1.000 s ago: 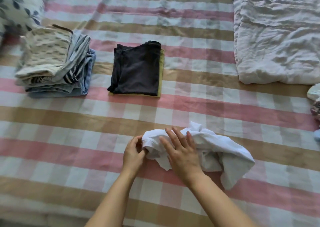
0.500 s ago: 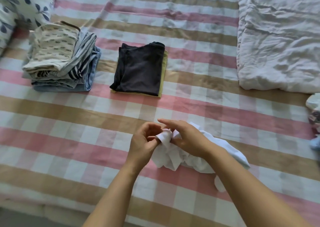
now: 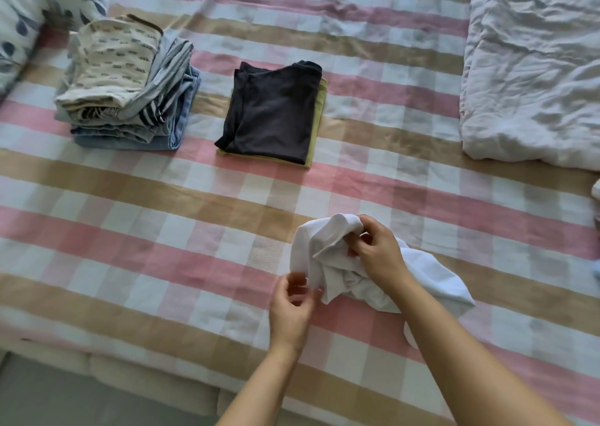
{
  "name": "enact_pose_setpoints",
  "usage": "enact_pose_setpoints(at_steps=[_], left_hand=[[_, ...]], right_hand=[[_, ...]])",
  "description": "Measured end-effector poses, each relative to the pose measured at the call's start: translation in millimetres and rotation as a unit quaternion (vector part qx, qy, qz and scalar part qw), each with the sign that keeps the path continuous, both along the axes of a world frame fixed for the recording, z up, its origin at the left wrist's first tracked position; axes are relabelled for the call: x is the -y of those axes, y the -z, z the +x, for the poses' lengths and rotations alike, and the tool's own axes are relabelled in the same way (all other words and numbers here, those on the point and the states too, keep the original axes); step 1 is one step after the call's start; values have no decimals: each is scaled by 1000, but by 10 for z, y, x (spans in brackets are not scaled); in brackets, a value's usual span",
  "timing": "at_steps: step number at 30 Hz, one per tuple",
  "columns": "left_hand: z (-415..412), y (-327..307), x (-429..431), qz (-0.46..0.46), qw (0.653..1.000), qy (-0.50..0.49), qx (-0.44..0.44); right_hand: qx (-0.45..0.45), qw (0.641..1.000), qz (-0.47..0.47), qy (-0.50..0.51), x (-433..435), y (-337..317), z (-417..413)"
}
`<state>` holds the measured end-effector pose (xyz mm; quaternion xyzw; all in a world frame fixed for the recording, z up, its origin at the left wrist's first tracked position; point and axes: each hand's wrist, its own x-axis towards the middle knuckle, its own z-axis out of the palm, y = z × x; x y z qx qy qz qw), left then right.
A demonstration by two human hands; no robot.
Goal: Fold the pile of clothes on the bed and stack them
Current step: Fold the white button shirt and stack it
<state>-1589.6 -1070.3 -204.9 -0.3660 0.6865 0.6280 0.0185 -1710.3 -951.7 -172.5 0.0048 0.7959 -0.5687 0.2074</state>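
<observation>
Soft matt cloth throughout

The white garment (image 3: pixel 431 279) looks smooth and crumpled; the checked bed sheet (image 3: pixel 162 230) is woven and matt; upper right, the quilt (image 3: pixel 532 68) is wrinkled cotton.

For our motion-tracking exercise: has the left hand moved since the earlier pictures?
Yes. The left hand has drawn back toward the person, farther from the dark folded stack.
</observation>
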Motion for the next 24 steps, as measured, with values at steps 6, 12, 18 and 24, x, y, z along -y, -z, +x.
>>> enact_pose_setpoints(at_steps=[6,12,18,24], left_hand=[[-94,27,-234,-4,999,27,22],[-295,-658,158,-67,992,14,-107],[-445,-1816,421,-155,955,90,-237],[-269,-2766,529,-211,926,196,-246]], right_hand=[[-27,999,-16,14,-14,-142,16],[-189,977,-18,92,-418,-874,-103],[-347,935,71,32,-959,-1897,36],[-253,966,35,33,-1227,-2534,557]])
